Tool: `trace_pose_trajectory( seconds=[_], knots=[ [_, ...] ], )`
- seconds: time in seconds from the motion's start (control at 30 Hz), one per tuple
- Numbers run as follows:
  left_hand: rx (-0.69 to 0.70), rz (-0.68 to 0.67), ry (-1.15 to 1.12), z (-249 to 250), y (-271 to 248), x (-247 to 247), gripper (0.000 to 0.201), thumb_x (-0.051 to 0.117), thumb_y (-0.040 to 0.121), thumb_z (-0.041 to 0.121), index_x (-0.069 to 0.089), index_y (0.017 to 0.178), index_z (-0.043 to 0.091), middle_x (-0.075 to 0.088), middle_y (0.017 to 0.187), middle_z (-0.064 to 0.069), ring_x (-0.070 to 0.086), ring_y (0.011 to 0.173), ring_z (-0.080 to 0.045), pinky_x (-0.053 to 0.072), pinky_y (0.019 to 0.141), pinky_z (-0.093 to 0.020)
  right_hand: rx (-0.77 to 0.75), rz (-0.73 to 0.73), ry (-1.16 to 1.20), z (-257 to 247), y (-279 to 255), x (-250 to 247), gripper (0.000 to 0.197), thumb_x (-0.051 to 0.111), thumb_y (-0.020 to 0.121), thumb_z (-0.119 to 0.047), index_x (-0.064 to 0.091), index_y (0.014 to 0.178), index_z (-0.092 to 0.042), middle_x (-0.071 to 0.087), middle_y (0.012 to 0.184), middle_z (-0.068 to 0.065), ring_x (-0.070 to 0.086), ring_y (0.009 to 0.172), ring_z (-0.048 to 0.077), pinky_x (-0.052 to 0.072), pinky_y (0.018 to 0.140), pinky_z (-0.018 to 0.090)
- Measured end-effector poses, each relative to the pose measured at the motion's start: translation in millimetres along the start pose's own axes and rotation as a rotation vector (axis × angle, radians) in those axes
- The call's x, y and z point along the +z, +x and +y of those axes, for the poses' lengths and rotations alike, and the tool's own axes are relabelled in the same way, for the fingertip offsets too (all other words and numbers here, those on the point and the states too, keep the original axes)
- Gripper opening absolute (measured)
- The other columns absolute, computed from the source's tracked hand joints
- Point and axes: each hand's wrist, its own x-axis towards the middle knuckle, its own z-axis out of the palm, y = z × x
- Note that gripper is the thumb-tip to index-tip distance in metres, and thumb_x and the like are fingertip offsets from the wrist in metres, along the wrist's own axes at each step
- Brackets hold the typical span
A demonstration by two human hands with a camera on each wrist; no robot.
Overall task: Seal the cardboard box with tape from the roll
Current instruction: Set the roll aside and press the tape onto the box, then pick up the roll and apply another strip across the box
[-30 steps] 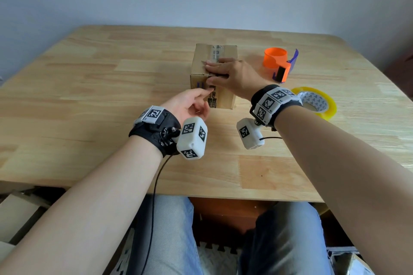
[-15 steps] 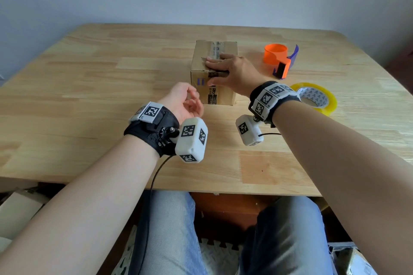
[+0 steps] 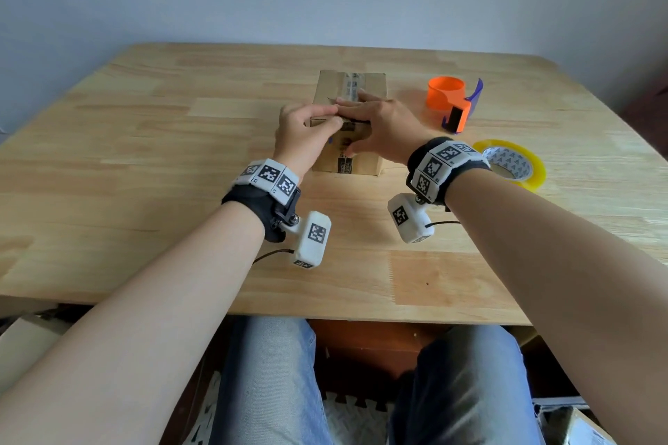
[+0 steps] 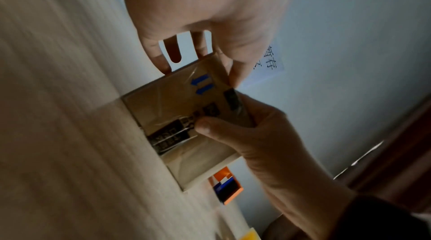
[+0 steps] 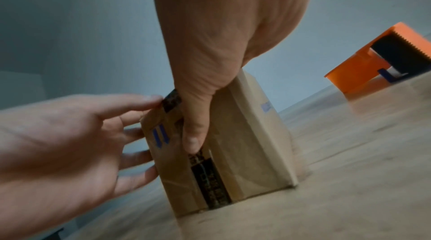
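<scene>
Both hands work the cardboard box (image 3: pixel 349 126) mid-bench: your right hand (image 3: pixel 383 130) grips its near top edge, thumb down the front; your left hand (image 3: pixel 303 135) lies fingers-extended against its left side. Press the tape (image 3: pixel 350 83) firmly over that edge, smoothing outward.

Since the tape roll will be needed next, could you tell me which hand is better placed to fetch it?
Probably the right hand: the tape roll lies on the table just beside its wrist, right of the cardboard box. The left hand sits at the box's far side and could steady it.
</scene>
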Motion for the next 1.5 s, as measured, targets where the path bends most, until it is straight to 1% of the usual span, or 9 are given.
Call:
trace_pose_trajectory(
  seconds=[0.23, 0.43, 0.63, 0.7, 0.83, 1.0, 1.13, 1.37, 1.5],
  knots=[
    [0.070, -0.037, -0.010, -10, 4, -2, 0.025, 0.084, 0.070, 0.047, 0.076, 0.091, 0.038, 0.070, 0.119, 0.003, 0.065, 0.114, -0.014, 0.052, 0.100, -0.039, -0.004, -0.010, 0.074, 0, -2, -6, 0.069, 0.081, 0.085, -0.029, 0.054, 0.148, -0.025, 0.048, 0.156, -0.005, 0.026, 0.154, 0.024, 0.019, 0.126, 0.047],
    [0.063, -0.041, 0.033, -15, 8, -3, 0.031, 0.087, 0.073, 0.026, 0.074, 0.100, 0.033, 0.060, 0.132, 0.001, 0.052, 0.125, -0.011, 0.040, 0.081, -0.013, -0.042, -0.036, 0.002, 4, -1, -6, 0.071, 0.075, 0.090, -0.032, 0.044, 0.154, -0.025, 0.040, 0.161, -0.006, 0.015, 0.157, 0.027, 0.005, 0.127, 0.051],
    [0.067, -0.055, 0.067, -19, 12, -2, 0.034, 0.084, 0.077, 0.022, 0.073, 0.107, 0.034, 0.057, 0.135, 0.001, 0.051, 0.123, -0.011, 0.038, 0.079, -0.010, -0.015, -0.117, -0.074, 5, 1, -6, 0.080, 0.075, 0.091, -0.024, 0.033, 0.159, -0.030, 0.031, 0.166, -0.010, 0.004, 0.158, 0.030, 0.000, 0.125, 0.056],
    [0.081, -0.049, 0.098, -16, 16, 1, 0.036, 0.084, 0.077, 0.023, 0.073, 0.110, 0.033, 0.061, 0.132, 0.002, 0.055, 0.116, -0.010, 0.043, 0.083, -0.013, 0.012, -0.171, -0.109, 1, 3, -15, 0.080, 0.072, 0.092, -0.023, 0.032, 0.160, -0.032, 0.029, 0.167, -0.010, 0.008, 0.158, 0.029, 0.007, 0.125, 0.054],
    [0.049, 0.026, 0.190, -9, 31, 3, 0.037, 0.078, 0.082, 0.020, 0.072, 0.114, 0.036, 0.061, 0.130, -0.001, 0.055, 0.115, -0.017, 0.044, 0.089, -0.020, 0.090, -0.084, -0.085, 4, -3, -46, 0.057, 0.069, 0.092, -0.023, 0.055, 0.147, -0.028, 0.044, 0.160, -0.009, 0.050, 0.140, 0.020, 0.043, 0.111, 0.035],
    [-0.079, 0.125, 0.207, 2, 40, 15, 0.034, 0.073, 0.085, 0.020, 0.070, 0.115, 0.038, 0.049, 0.138, -0.005, 0.053, 0.115, -0.020, 0.042, 0.084, -0.022, 0.316, -0.010, -0.078, 30, -33, -62, 0.030, 0.067, 0.091, -0.016, 0.075, 0.118, -0.023, 0.067, 0.135, -0.003, 0.063, 0.121, 0.019, 0.048, 0.103, 0.031],
    [-0.153, 0.279, 0.265, 25, 26, 36, 0.036, 0.068, 0.084, 0.020, 0.060, 0.118, 0.028, 0.033, 0.140, -0.009, 0.038, 0.125, -0.030, 0.043, 0.088, -0.035, 0.647, -0.026, -0.250, 58, -61, -74, 0.025, 0.067, 0.083, -0.030, 0.074, 0.101, -0.014, 0.074, 0.100, 0.005, 0.068, 0.090, 0.027, 0.056, 0.076, 0.034],
    [-0.016, 0.301, 0.095, 41, 1, 75, 0.030, 0.049, 0.083, 0.007, 0.062, 0.109, 0.017, 0.052, 0.112, -0.003, 0.047, 0.107, -0.024, 0.047, 0.090, -0.035, 0.912, -0.267, -0.214, 78, -107, -74, 0.078, 0.093, 0.069, -0.023, 0.052, 0.134, -0.010, 0.067, 0.120, 0.012, 0.065, 0.105, 0.034, 0.053, 0.076, 0.038],
    [-0.070, 0.102, -0.023, 45, -12, 88, 0.019, 0.050, 0.089, 0.009, 0.062, 0.101, 0.018, 0.058, 0.086, 0.007, 0.058, 0.071, -0.015, 0.047, 0.059, -0.027, 0.871, -0.100, -0.084, 78, -115, -63, 0.079, 0.079, 0.080, -0.011, 0.044, 0.149, -0.024, 0.060, 0.136, 0.009, 0.059, 0.121, 0.033, 0.052, 0.086, 0.039]
  ],
)
